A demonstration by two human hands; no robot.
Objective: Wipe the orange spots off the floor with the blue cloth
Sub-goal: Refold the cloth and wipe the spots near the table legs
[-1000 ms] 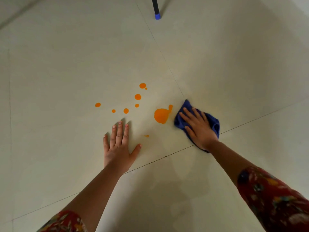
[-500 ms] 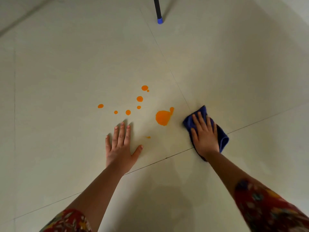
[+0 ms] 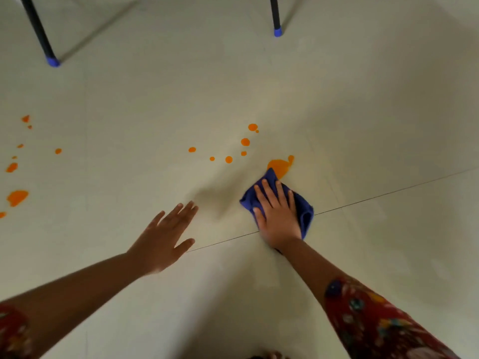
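One blue cloth [image 3: 303,211], many orange spots left to wipe.

The cloth lies flat on the pale floor [image 3: 363,125], its far corner just touching the largest orange spot [image 3: 278,167]; the right hand [image 3: 278,216] presses down on it, fingers spread. The left hand [image 3: 163,239] is open and empty, low over the tile. Wiping looks barely begun: next, a firm push forward through the big spot, then left toward the small spots [image 3: 229,159] and the far-left group [image 3: 16,197].

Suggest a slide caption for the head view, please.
Right hand presses blue cloth beside the largest orange spot.
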